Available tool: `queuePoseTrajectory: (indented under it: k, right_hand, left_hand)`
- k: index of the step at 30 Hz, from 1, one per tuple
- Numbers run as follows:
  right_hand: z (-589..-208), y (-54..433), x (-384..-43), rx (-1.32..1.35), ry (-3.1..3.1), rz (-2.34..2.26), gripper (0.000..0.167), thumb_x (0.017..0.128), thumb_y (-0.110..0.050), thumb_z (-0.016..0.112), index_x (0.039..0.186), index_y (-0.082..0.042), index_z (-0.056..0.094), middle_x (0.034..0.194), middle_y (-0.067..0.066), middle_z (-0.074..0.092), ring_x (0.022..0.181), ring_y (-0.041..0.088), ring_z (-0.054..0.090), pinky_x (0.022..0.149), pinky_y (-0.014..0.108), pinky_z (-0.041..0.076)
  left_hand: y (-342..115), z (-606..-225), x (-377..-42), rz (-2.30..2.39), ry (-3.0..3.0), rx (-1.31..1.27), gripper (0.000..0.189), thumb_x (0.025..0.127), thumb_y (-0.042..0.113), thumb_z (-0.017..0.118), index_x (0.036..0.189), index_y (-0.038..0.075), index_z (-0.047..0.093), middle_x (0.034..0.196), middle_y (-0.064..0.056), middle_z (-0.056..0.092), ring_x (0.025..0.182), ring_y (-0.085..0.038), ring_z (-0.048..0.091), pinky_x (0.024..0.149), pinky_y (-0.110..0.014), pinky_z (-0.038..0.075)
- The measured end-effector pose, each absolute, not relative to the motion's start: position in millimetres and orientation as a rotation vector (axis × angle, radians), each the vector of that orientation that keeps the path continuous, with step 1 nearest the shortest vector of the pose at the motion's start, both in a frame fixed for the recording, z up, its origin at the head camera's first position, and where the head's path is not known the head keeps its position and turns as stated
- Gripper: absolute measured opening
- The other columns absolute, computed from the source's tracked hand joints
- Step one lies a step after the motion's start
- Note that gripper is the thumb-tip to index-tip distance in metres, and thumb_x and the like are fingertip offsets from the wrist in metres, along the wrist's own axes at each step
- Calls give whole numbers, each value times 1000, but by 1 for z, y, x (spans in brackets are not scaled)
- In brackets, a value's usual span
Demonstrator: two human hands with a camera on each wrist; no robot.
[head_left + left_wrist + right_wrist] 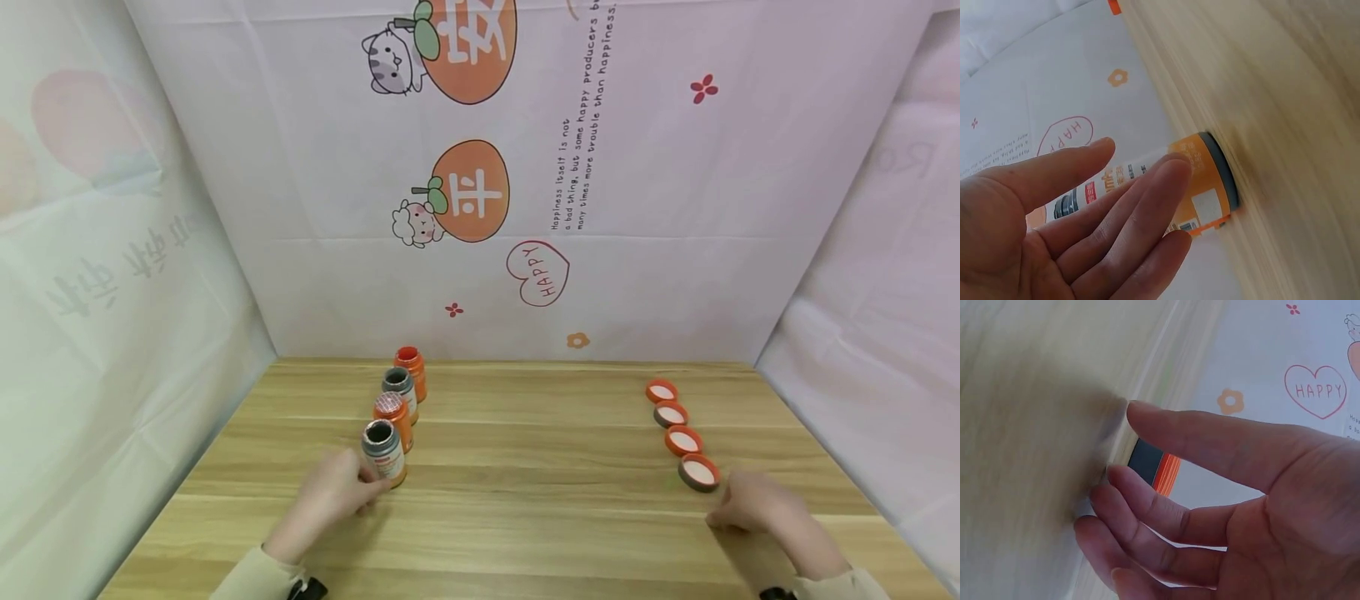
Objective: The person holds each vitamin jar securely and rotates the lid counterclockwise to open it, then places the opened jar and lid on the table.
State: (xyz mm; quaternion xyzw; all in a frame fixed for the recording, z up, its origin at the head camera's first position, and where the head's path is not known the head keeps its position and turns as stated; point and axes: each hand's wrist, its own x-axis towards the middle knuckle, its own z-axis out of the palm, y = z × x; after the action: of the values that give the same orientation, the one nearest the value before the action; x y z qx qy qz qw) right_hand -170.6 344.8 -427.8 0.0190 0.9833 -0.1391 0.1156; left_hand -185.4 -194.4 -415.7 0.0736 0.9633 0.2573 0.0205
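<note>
My left hand (333, 483) is beside the nearest jar (386, 458), which has a dark grey neck and a white and orange label. In the left wrist view, its thumb and fingers (1141, 219) are spread apart in front of that jar, gripping nothing; contact is unclear. Behind it, in a row, stand an orange jar (395, 417) with a silvery patterned top, a grey-necked jar (401, 386) and another orange jar (411, 367). My right hand (761, 504), thumb and loosely bent fingers apart, is just right of the nearest lid (699, 473), grey with a white inside.
Farther back, an orange lid (683, 442), a grey lid (671, 414) and another orange lid (662, 391) lie in line, white insides up. Wooden tabletop (532, 475) separates jars from lids. A printed white cloth (637, 275) hangs behind, with white cloth at both sides.
</note>
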Motion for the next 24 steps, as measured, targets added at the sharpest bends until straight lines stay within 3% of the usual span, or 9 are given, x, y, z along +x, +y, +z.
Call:
queuePoseTrajectory:
  k: [6,12,24]
  right_hand:
    - [-428,336,-170,-28,2881,-463,35,71,-30,74,53,-16,47,50,-6,41,49,9,36,48,24,27]
    - [-428,323,-170,-137,2912,-514,33,81,-37,70,65,-12,55,57,-4,49,55,11,44,51,25,34]
    - [-429,284,-177,-173,2957,-595,26,84,-34,68,77,-11,58,64,-3,53,59,11,48,54,27,39]
  left_hand:
    - [-187,-421,-185,809,2987,326,19,79,29,73,65,18,69,53,8,56,49,-7,49,47,-26,38]
    - [-174,-424,-184,754,3000,456,15,81,32,72,70,22,69,65,13,61,60,-6,51,53,-26,39]
    - [-140,-424,-185,877,2948,586,12,84,29,69,82,17,70,77,8,65,69,-4,55,61,-25,45]
